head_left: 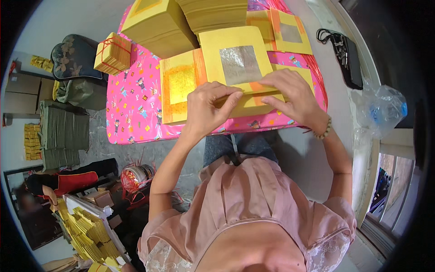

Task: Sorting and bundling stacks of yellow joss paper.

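A yellow paper sheet with a silver foil square (240, 65) stands in front of me, its near edge folded or rolled over. My left hand (207, 106) pinches this edge between thumb and forefinger. On the edge's right end my right hand (292, 96) closes its thumb and fingers, over an orange stripe. Beneath and to the left lies a stack of yellow paper with gold foil and orange bands (181, 84). More yellow paper shows under my right hand; its layers are partly hidden.
Tall yellow paper stacks (156, 29) stand at the back of the pink patterned table (136, 102). A bundle tied with red string (113, 53) sits at its left edge. Red strings (316, 72) hang at the right. Another person (77, 179) handles yellow paper at lower left.
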`<move>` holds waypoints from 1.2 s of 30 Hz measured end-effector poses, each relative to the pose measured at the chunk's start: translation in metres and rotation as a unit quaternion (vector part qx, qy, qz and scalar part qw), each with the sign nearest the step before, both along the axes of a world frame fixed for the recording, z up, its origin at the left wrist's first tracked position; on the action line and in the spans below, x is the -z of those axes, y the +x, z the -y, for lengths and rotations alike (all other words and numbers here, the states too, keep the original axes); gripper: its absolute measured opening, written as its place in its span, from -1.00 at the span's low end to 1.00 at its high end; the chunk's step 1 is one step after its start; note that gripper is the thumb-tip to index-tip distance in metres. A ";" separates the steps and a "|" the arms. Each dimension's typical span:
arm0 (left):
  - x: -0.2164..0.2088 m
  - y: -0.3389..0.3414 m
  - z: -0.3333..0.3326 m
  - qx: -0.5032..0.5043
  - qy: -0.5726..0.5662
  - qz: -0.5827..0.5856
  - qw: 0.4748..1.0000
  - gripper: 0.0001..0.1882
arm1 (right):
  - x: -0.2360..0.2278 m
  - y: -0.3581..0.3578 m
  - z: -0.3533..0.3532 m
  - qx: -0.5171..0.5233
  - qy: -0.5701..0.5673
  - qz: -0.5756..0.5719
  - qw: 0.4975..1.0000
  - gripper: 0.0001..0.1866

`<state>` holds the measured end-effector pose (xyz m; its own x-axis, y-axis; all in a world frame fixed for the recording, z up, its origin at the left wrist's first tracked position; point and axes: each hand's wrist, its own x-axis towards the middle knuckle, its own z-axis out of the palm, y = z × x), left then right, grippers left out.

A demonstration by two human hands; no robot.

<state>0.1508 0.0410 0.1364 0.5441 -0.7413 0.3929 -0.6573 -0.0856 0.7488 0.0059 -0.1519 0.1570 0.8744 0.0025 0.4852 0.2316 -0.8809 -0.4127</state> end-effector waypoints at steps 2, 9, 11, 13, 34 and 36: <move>-0.005 0.003 0.001 0.000 0.005 0.026 1.000 -0.86 | 0.003 0.005 0.001 -0.009 -0.044 0.001 0.999 -0.80; -0.015 0.004 0.004 -0.066 -0.085 0.296 0.949 -0.51 | -0.016 0.035 0.016 0.013 -0.007 -0.003 1.000 -0.84; -0.013 0.005 0.009 -0.038 -0.113 0.336 0.934 -0.57 | -0.021 0.051 0.023 0.015 0.045 -0.003 0.999 -0.83; -0.010 0.012 0.013 0.007 -0.089 0.332 0.939 -0.53 | -0.025 0.068 0.032 0.021 0.045 -0.021 0.999 -0.82; 0.006 0.056 0.044 0.128 0.173 0.263 0.941 -0.13 | 0.014 0.154 0.070 0.103 -0.129 -0.051 0.985 -0.75; 0.008 0.057 0.045 0.125 0.173 0.266 0.940 -0.12 | 0.020 0.163 0.068 0.070 -0.076 -0.059 0.993 -0.73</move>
<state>0.2075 -0.0035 0.1284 0.1299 -0.9536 0.2716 -0.9629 -0.0559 0.2641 0.1685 -0.2203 0.1369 0.9220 -0.0579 0.3827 0.0601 -0.9553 -0.2893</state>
